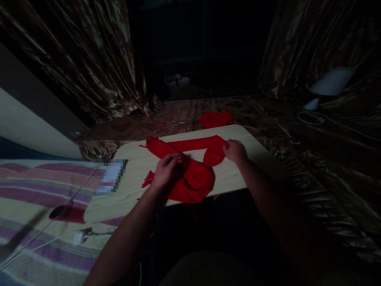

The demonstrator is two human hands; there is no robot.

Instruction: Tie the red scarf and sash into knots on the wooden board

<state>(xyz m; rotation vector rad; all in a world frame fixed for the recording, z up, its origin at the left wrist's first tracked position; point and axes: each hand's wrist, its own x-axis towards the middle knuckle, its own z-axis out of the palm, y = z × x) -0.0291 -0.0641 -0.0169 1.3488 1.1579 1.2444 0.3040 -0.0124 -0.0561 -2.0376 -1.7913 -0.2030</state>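
A red fringed scarf (198, 178) lies loosely folded and bent on a small light wooden table (230, 178). Its tasselled ends point left, and a narrower strip of red cloth (196, 143) runs along the far side, curving round at the right. My left hand (167, 170) is over the left part of the scarf, thumb and fingers closed together on the cloth. At the right bend, my right hand (237, 151) grips the edge of the scarf between thumb and fingers. Dim light hides the exact fingertip contact.
Behind the table's far edge lies another folded red cloth (216, 118). On the left are a striped bedspread (44, 182), a dark red cylinder (70, 213) and white cables. A white lamp (333, 81) stands at right. Patterned curtains (110, 59) hang behind.
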